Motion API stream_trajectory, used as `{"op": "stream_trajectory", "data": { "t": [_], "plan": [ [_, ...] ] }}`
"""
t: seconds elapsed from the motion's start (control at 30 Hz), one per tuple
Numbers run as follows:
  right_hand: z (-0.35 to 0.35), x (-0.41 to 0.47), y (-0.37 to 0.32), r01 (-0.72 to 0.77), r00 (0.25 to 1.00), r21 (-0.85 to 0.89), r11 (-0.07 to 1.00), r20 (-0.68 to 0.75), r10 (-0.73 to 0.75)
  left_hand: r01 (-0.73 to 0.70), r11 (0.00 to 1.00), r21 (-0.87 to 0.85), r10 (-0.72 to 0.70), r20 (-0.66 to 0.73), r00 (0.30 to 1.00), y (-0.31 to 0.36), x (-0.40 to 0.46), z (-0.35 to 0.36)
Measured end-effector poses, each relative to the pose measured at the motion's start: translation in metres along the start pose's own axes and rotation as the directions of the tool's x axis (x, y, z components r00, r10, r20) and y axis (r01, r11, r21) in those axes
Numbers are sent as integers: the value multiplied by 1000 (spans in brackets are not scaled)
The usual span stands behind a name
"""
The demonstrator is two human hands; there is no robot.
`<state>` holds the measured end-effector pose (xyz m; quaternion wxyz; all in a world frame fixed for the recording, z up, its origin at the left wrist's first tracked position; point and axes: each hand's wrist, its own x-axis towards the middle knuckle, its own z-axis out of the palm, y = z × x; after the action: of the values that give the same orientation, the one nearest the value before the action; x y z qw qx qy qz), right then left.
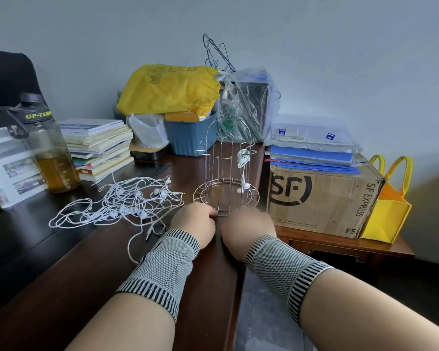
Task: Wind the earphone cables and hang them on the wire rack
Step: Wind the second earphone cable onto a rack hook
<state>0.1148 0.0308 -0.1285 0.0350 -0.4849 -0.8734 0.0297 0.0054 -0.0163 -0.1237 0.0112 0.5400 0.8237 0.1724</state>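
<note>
Sitting on the brown desk (127,269) is a lot of stuff, so start with the big things. A cardboard box (322,198) stands on a low table to the right, with blue folders on top and a yellow bag (388,209) beside it. At the back lie a yellow sack (167,89), a blue bin (190,138), a pile of books (99,145) and a bottle (51,153) with brown drink in it. The rack (224,173) stands near the desk's right edge. It is made of thin wire, so it looks light and may tip or slide if pushed. One wound earphone (243,158) already hangs on a hook on the rack's right side, with its buds dangling near the base. To the left of the rack lies the tangle (122,201) of white cables, all mixed up. These cables look soft, thin and floppy, and they may snag on each other. It seems best to pinch one plug or one bud and pull it out slowly. The left hand (193,224) and the right hand (247,229) rest close together at the front of the rack's base. Both have curled fingers, but I cannot tell if they hold the wire or anything else, since only the backs show.
</note>
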Motion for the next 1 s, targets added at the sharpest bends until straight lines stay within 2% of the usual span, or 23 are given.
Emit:
{"op": "stream_trajectory", "data": {
  "t": [0.13, 0.2, 0.27, 0.33, 0.43, 0.53, 0.6, 0.67, 0.87, 0.93, 1.0],
  "plan": [
    [0, 3, 1, 2, 1000, -28, 1000, 29, -1, -3, 1000, -26, 3, -7, 1000, -1, 4, 4],
    [1, 2, 2, 33, 999, -41, 999, -2, -33, 17, 998, -57, -18, -27, 999, -3, 5, 7],
    [0, 1, 1, 123, 987, -67, 990, -94, -129, 20, 997, -70, -26, -76, 997, -3, 5, 7],
    [-2, -2, -5, 265, 945, -107, 958, -169, -280, 15, 998, -60, -24, -160, 987, -3, 2, 0],
    [-3, -5, -21, 430, 881, -40, 902, -198, -429, 102, 980, -172, -151, -302, 941, -15, 2, -26],
    [4, -3, -44, 393, 911, 279, 876, -249, -329, 231, 939, -255, -306, -313, 899, -40, 5, -55],
    [5, 0, -58, 273, 954, 479, 834, -245, -172, 251, 932, -262, -327, -311, 892, -60, -2, -60],
    [4, 2, -66, 173, 979, 603, 779, -192, -68, 256, 924, -283, -337, -295, 894, -78, -14, -52],
    [0, 5, -71, 124, 988, 716, 687, -154, -18, 288, 904, -315, -384, -306, 871, -108, -25, -36],
    [2, 5, -74, 176, 982, 674, 717, -171, -80, 285, 915, -285, -354, -234, 905, -107, -24, -36],
    [3, 4, -74, 206, 977, 593, 779, -169, -129, 306, 936, -175, -329, -121, 936, -103, -24, -34]
  ]
}}
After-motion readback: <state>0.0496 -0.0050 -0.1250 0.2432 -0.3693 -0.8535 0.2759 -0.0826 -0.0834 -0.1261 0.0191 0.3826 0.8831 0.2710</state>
